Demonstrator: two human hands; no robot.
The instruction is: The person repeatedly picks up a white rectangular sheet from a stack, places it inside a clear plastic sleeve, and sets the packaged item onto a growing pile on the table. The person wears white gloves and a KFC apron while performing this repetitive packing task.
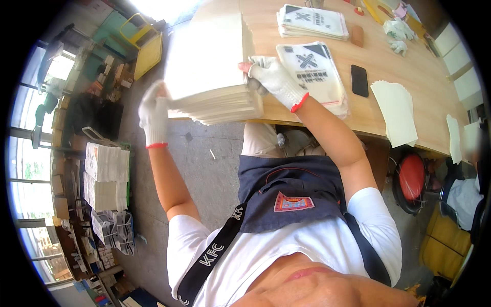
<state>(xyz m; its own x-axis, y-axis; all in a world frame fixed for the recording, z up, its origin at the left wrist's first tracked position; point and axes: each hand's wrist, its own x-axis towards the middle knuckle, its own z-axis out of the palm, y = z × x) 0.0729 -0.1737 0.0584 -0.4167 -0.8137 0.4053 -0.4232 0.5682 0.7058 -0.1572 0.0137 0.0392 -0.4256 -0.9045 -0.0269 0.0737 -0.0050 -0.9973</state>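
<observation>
A tall stack of large white paper sheets [207, 56] rises at the table's near left, its layered edges uneven at the front. At the stack's right edge, my right hand [279, 82], in a white knit glove with a red cuff, pinches the sheets' edge with its thumb on top. My left hand [153, 115], gloved the same way, is beside the stack's near left corner. Motion smears its fingers, so their grip is unclear. Just right of my right hand lies a pile of white printed sheets or bags [312, 77] with a dark corner and a crossed-tools picture.
Another printed pile [312, 23], a brown block [357, 37], a black phone [359, 81], loose white sheets [394, 112] and spare gloves [399, 30] lie on the wooden table [434, 97]. A yellow cart [148, 56] and bundled paper stacks [107, 176] stand on the left floor; a red stool [410, 176] is right.
</observation>
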